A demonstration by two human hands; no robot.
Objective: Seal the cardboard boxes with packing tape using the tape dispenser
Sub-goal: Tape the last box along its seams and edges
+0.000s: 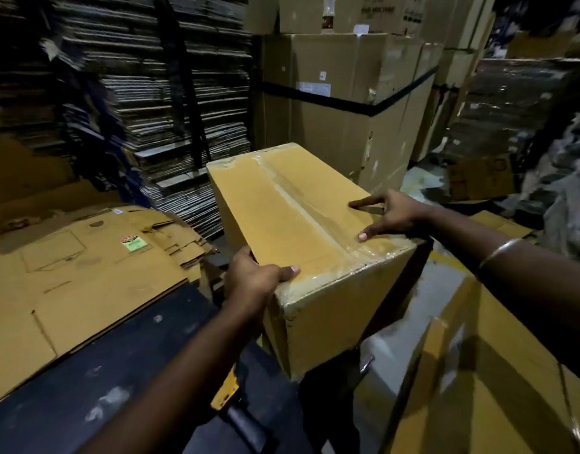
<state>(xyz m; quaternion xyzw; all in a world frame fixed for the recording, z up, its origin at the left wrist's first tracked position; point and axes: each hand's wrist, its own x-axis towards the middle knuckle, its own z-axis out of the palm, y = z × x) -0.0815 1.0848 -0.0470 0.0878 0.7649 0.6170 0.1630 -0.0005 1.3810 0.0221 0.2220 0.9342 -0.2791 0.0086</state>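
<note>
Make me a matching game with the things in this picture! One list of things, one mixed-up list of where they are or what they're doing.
Things:
1. left hand
2. right hand
3. clear packing tape strip
4. silver metal bracelet

Places or states:
A. runs down the middle of the brown cardboard box top
B. worn on the right wrist
C. grips the box's near left corner, thumb on top
D. fingers spread flat on the box top near its right edge

Pairs: 1-C, 2-D, 3-A, 4-B
</note>
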